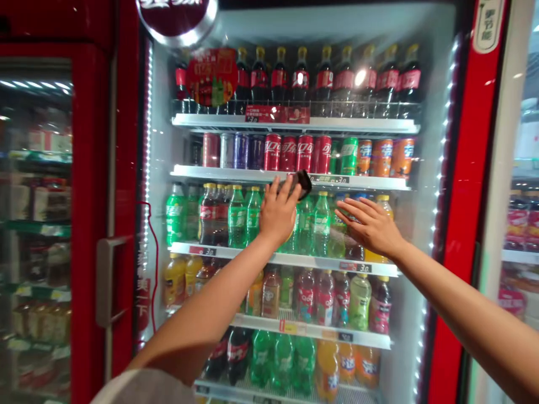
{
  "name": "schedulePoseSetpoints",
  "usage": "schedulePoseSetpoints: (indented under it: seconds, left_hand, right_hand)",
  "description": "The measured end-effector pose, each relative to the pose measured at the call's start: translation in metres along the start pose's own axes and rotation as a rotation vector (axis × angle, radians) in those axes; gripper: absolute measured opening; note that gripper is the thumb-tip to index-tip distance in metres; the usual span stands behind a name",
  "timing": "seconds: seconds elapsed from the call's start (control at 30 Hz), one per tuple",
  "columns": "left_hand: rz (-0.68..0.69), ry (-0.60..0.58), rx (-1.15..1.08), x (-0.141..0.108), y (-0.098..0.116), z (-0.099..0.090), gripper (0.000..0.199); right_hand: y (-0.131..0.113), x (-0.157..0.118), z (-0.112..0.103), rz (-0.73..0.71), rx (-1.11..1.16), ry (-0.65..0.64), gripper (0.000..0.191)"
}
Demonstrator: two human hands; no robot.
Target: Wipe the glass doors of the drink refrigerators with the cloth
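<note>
At red drinks fridge (463, 185), L hand (277, 217) up by shelf edge (210, 173), fingertips at dark object (300, 184), hold unclear. R hand (369, 227) open, fingers spread, just right of it before green soda btls (320, 227). Cola btls (324, 78) on top shelf, cans (307, 153) next down.

We see a black object (300, 184) at the fingertips of our left hand (275, 216), against green soda bottles (238, 219) with white lettering. Our right hand (369, 227) spreads just below a yellow-capped bottle (383, 205). Above run red cans (273, 151) with white script, a green can (349, 156), and orange cans (382, 158) with blue-and-white labels. Higher up, dark cola bottles (324, 78) show gold caps and red labels. White shelf edges (295, 124) carry red price tags (202, 251), and a red cooler frame (463, 224) borders everything, dotted with white lights.
</note>
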State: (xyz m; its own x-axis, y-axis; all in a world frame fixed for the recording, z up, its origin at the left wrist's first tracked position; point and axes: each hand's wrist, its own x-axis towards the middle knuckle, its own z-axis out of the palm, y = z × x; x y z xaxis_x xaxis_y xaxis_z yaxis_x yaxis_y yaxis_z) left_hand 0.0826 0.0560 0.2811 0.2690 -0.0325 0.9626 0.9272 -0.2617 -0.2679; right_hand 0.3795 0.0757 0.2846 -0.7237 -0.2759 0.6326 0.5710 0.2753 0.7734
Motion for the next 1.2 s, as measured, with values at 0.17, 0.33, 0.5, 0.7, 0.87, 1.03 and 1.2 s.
schedulePoseSetpoints:
  seconds: [0.17,0.33,0.5,0.7,0.87,1.03,1.2]
  left_hand:
    - [0.323,-0.155,-0.042,-0.032,0.001,-0.005,0.061]
    - [-0.145,0.134,-0.028,0.014,0.005,0.007,0.06]
    - [0.02,0.034,-0.056,0.028,0.053,0.025,0.069]
    - [0.424,-0.155,-0.103,-0.026,0.06,0.018,0.068]
    - [0.04,-0.013,-0.058,0.011,0.062,0.022,0.059]
    - [-0.118,0.089,-0.085,0.061,0.109,0.046,0.06]
    - [0.249,-0.034,-0.127,0.022,0.149,0.061,0.059]
  right_hand:
    - [0.004,-0.022,-0.006,-0.037,-0.007,-0.081,0.052]
    - [0.01,-0.041,-0.012,0.032,0.019,-0.122,0.053]
    - [0.008,-0.064,-0.016,0.072,0.109,-0.189,0.061]
    - [0.012,-0.1,-0.033,0.101,0.145,-0.282,0.064]
    - [0.023,-0.125,-0.047,0.168,0.16,-0.294,0.07]
    - [0.015,-0.138,-0.049,0.256,0.149,-0.316,0.073]
    - [0.01,-0.156,-0.053,0.234,0.148,-0.338,0.069]
